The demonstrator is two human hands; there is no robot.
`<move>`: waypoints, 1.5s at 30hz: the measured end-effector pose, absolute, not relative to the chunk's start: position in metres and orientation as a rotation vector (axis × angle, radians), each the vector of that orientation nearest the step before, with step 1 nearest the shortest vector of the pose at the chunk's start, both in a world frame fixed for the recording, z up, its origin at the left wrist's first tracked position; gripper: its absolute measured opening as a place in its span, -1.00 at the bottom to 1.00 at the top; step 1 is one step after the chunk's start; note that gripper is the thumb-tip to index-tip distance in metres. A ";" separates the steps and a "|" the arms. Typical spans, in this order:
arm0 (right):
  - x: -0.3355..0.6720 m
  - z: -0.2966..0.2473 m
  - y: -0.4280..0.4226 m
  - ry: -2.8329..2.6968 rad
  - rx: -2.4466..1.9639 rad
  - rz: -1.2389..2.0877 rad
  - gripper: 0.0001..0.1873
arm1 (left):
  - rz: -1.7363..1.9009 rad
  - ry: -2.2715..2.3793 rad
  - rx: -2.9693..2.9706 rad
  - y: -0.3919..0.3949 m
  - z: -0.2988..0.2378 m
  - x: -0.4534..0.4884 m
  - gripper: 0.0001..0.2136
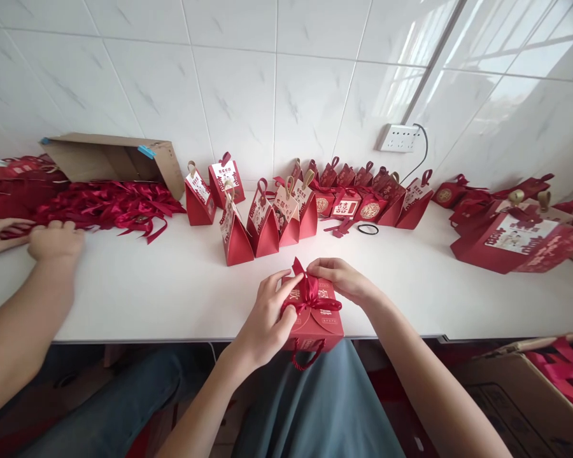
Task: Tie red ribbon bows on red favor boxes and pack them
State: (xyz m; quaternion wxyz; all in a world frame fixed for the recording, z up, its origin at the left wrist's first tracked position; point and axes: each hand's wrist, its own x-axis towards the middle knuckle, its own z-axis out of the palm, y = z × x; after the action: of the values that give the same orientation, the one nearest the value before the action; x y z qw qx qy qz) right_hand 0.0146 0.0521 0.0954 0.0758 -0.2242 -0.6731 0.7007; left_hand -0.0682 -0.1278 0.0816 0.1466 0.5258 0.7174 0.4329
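Observation:
A red gift box (312, 327) with gold lettering and a twisted rope handle (309, 364) sits at the table's front edge, right in front of me. A shiny dark red ribbon (311, 294) is tied in a bow across its top. My left hand (270, 312) holds the box's left side, its thumb on the bow's left loop and its index finger reaching to the upright ribbon tail. At the box's far right top edge, my right hand (340, 277) has its fingers bent together at the ribbon; its fingertips are partly hidden.
Peaked red boxes (262, 222) stand mid-table, with more along the wall and bags (516, 238) at right. A black ring (367, 229) lies near ribbon scraps. On the left, another person's hands (55, 238) are by a ribbon pile (109, 207) and cardboard box (172, 165). A carton (506, 388) stands lower right.

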 end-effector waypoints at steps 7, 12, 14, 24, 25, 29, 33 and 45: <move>0.064 0.095 0.029 -1.974 -0.937 1.301 -0.56 | 1.343 1.917 1.247 -0.133 0.084 -0.066 -0.49; 0.091 0.096 0.005 -2.092 -1.033 1.372 -0.41 | 1.507 2.133 0.984 -0.140 0.082 -0.064 -0.59; 0.089 0.098 0.002 -2.108 -1.031 1.390 -0.40 | 1.432 2.242 0.953 -0.141 0.086 -0.063 -0.70; 0.073 0.096 0.000 -2.182 -0.921 1.400 -0.47 | 1.298 2.070 0.891 -0.141 0.103 -0.060 -0.60; 0.073 0.096 0.000 -2.178 -0.911 1.408 -0.48 | 1.301 2.051 0.883 -0.141 0.102 -0.060 -0.61; 0.074 0.095 -0.003 -2.115 -0.796 1.533 -0.56 | 1.352 1.938 0.857 -0.141 0.097 -0.063 -0.65; 0.075 0.085 -0.005 -1.969 -0.651 1.672 -0.62 | 1.451 1.780 0.852 -0.140 0.091 -0.068 -0.66; 0.070 0.091 -0.006 -2.024 -0.781 1.599 -0.51 | 1.423 1.865 0.946 -0.138 0.092 -0.065 -0.68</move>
State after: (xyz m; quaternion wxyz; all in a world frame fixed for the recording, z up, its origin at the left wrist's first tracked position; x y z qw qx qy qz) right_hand 0.0699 -0.0065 0.0908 0.2213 -0.2826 -0.7324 0.5785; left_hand -0.0655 -0.1382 0.0920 0.3014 0.3566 0.7030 0.5365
